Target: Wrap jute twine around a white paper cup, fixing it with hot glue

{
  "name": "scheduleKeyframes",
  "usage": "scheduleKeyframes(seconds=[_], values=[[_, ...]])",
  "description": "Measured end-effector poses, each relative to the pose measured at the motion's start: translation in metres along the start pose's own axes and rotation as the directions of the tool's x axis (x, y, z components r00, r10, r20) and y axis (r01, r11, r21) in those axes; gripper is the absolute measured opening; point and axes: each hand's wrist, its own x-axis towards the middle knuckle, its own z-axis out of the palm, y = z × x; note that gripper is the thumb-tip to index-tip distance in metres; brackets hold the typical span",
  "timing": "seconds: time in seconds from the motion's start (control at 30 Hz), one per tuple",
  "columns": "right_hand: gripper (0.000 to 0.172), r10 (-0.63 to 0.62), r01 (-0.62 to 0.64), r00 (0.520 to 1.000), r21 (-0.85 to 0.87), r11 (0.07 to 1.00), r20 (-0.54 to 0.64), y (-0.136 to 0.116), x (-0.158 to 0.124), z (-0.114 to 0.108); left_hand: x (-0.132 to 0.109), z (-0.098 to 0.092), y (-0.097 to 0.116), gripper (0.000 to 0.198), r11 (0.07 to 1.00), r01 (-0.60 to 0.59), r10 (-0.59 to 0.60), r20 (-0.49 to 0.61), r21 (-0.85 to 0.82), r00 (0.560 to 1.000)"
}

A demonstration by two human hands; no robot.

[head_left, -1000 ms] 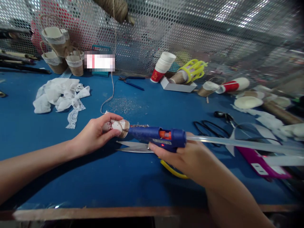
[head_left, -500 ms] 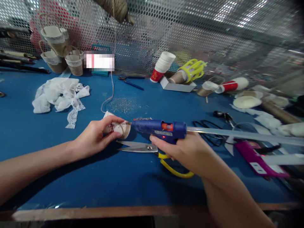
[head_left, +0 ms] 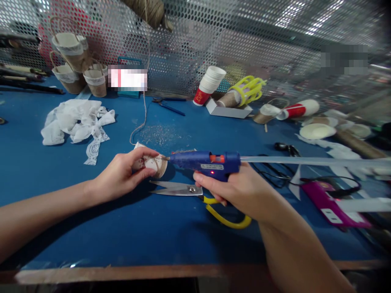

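My left hand [head_left: 130, 169] is closed around a small paper cup [head_left: 158, 165] lying on its side, with twine wound near its base end. In my right hand [head_left: 232, 189] is a blue hot glue gun [head_left: 204, 162] with a small red light lit and a long clear glue stick [head_left: 290, 160] out of its back. The gun's nozzle points left and appears to touch the cup near my left fingertips. Scissors [head_left: 180, 189] with yellow handles lie just below, partly behind my right hand. A strand of twine [head_left: 144, 118] runs down to the cup.
White lace ribbon [head_left: 73, 122] is heaped at left, before several twine-wrapped cups [head_left: 95, 81]. Blue-handled pliers [head_left: 171, 106], stacked paper cups [head_left: 209, 85] and a white box lid [head_left: 229, 110] stand at the back. A purple power strip [head_left: 332, 203] and cables are at right.
The back of the glue gun and its stick have tilted slightly upward to nearly level, while the nozzle stays at the cup. My left hand has barely moved.
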Motion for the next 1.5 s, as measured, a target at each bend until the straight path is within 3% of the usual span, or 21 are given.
scheduleKeyframes(seconds=[0.13,0.27,0.33,0.4,0.47,0.57,0.63,0.77,1.0,1.13,1.27,1.5], values=[[0.022,-0.163,0.155,0.986,-0.221,0.963,-0.020,0.006,-0.005,0.002,0.002,-0.003,0.003,0.029,0.999,0.047,-0.047,-0.018,-0.004,0.999],[0.027,-0.474,0.453,0.879,-0.419,0.787,0.059,0.016,-0.005,0.001,0.004,-0.004,0.004,0.029,0.998,0.063,-0.063,-0.030,-0.003,0.998],[0.031,-0.534,0.508,0.842,-0.462,0.728,0.084,0.019,-0.005,0.001,0.004,-0.004,0.003,0.029,0.998,0.062,-0.062,-0.034,-0.005,0.998],[0.028,-0.520,0.492,0.851,-0.466,0.735,0.079,0.020,-0.004,0.001,0.003,-0.004,0.002,0.029,0.998,0.056,-0.056,-0.035,0.003,0.998],[0.023,-0.452,0.424,0.891,-0.424,0.800,0.040,0.019,-0.005,0.001,0.002,-0.003,0.002,0.028,0.999,0.042,-0.042,-0.019,0.010,0.999],[0.017,-0.256,0.240,0.966,-0.264,0.934,-0.028,0.013,-0.004,0.002,0.001,-0.002,0.001,0.029,1.000,-0.003,0.003,0.014,-0.009,1.000],[0.021,-0.143,0.133,0.989,-0.171,0.976,-0.045,0.009,-0.003,0.001,0.000,-0.001,0.001,0.029,0.999,-0.032,0.033,0.018,-0.011,0.999],[0.026,-0.085,0.083,0.996,-0.045,0.996,-0.037,0.002,0.002,0.000,-0.002,0.000,0.001,0.027,0.995,-0.078,0.078,-0.002,0.059,0.997],[0.019,0.008,-0.008,1.000,0.119,0.993,0.001,0.001,0.005,0.000,-0.003,0.000,0.001,0.028,0.988,-0.115,0.115,0.003,0.099,0.993],[0.022,-0.029,0.030,0.999,0.041,0.999,-0.014,0.002,0.002,0.001,-0.001,-0.001,0.000,0.028,0.997,-0.058,0.057,0.013,0.048,0.998],[0.020,-0.179,0.168,0.982,-0.166,0.972,-0.055,0.006,-0.002,0.002,0.002,-0.002,0.001,0.028,1.000,0.004,-0.004,0.009,-0.013,1.000],[0.021,-0.481,0.464,0.875,-0.394,0.794,0.060,0.016,-0.004,0.001,0.004,-0.004,0.003,0.029,0.997,0.068,-0.069,-0.025,-0.019,0.997]])
